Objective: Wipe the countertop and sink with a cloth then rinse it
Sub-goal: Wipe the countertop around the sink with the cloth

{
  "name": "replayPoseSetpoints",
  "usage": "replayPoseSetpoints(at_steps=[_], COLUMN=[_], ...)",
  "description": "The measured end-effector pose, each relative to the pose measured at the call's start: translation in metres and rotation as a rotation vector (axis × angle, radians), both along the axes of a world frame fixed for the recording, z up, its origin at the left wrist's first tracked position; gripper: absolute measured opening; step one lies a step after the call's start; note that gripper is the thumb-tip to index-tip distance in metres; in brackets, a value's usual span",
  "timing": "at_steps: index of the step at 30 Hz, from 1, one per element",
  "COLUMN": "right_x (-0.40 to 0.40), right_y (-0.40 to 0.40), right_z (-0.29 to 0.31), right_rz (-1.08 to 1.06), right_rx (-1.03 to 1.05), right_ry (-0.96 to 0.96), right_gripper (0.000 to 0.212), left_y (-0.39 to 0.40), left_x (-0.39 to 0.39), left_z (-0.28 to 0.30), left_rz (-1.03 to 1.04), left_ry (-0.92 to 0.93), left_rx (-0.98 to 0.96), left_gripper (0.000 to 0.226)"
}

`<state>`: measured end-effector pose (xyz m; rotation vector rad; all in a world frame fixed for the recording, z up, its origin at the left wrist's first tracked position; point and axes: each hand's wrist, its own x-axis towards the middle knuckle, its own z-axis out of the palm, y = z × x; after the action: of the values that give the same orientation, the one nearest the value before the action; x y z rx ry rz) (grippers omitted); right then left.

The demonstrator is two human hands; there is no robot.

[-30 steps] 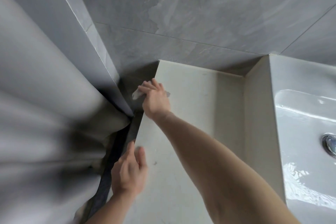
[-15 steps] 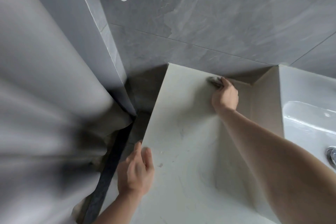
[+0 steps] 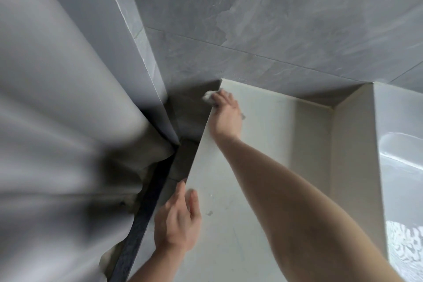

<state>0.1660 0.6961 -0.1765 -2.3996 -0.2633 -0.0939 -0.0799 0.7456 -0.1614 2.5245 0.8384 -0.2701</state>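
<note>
Right hand [image 3: 225, 117] grips the cloth [image 3: 208, 96], fingers curled over it, at the counter's [image 3: 263, 126] far left corner. Left hand [image 3: 177, 220] rests flat, fingers straight, on the counter's left edge. Sink [image 3: 398, 144] at right.

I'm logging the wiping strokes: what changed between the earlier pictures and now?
The right hand, gripping the small pale cloth, swept from the pale stone countertop's far left corner rightward along the back edge, then back to that corner. The left hand stayed resting on the countertop's near left edge.
</note>
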Motion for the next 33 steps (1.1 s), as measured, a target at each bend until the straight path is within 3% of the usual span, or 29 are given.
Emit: replayPoseSetpoints(at_steps=[3, 5, 9, 12, 15, 17, 22, 26, 29, 33], right_x=[-0.026, -0.032, -0.011, 0.012, 0.025, 0.022, 0.022, 0.007, -0.019, -0.063], right_y=[0.028, 0.025, -0.023, -0.086, -0.152, -0.175, -0.149, -0.089, -0.036, 0.023], right_z=[0.015, 0.015, 0.027, 0.035, 0.02, 0.007, -0.016, -0.024, -0.015, -0.001], right_rz=[0.275, 0.329, 0.18, -0.053, -0.315, -0.348, -0.429, -0.229, -0.029, 0.226], right_rx=[0.002, 0.022, 0.155, 0.17, 0.052, -0.039, -0.139, -0.267, -0.153, -0.046], right_ry=[0.082, 0.098, 0.036, -0.038, 0.025, 0.07, 0.065, 0.006, -0.057, 0.034], right_gripper=[0.055, 0.058, 0.055, 0.046, 0.047, 0.043, 0.043, 0.055, 0.044, 0.06], left_y=[0.0, 0.0, 0.001, 0.001, 0.001, 0.002, 0.001, 0.001, 0.001, -0.001], left_x=[0.001, 0.0, 0.0, 0.0, 0.0, 0.0, 0.001, 0.0, 0.0, -0.001], left_z=[0.0, -0.001, -0.001, -0.001, -0.001, -0.001, -0.001, 0.0, 0.001, 0.002], left_rz=[0.014, 0.013, 0.014, 0.002, 0.002, -0.006, -0.003, 0.001, 0.007, 0.016], left_ry=[0.009, 0.007, 0.013, 0.011, 0.017, 0.015, -0.004, -0.007, -0.009, -0.019], left_rx=[0.003, 0.003, -0.012, -0.008, -0.008, -0.008, -0.009, -0.008, -0.004, -0.004], left_gripper=[0.064, 0.062, 0.058, 0.055, 0.053, 0.054, 0.056, 0.057, 0.057, 0.058])
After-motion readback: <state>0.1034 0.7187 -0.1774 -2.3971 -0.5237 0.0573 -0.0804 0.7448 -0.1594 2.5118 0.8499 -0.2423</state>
